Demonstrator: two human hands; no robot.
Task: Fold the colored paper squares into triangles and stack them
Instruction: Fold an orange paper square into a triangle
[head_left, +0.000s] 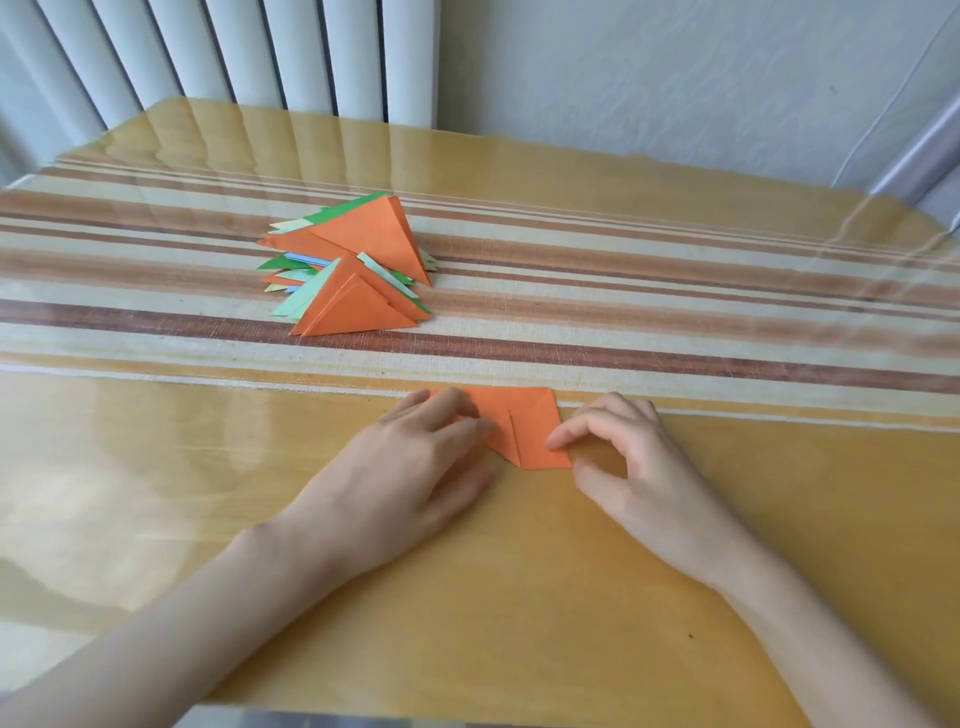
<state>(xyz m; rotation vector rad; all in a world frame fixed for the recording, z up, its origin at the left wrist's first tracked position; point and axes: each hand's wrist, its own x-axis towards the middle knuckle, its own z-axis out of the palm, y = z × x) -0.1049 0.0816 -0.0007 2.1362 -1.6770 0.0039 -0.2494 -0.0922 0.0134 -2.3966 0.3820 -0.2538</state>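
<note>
— where is everything, left to right?

— the stack of folded triangles (353, 270) sits left of centre in the upper half of the frame, on the striped cloth (675, 291). below it and a little right, my left hand (415, 457) lies flat with its fingers fairly straight, pressing the left part of the orange paper (527, 431).

— and the paper itself?

— it's flat at lower centre, between my two hands and partly folded (a crease runs up through it, away from me). it stretches more across the frame than up it.

— your right hand?

— my right hand (623, 462) is just right of the paper, fingers curled. the index tip is on the right edge and the thumb is by the lower right corner. i can't tell whether that's a true pinch.

— what does the next move turn on?

— i'd say the right flap has to swing left over that crease, so the right hand lifts while the left anchors. the stack lies up and left, nearer my left hand.
</note>
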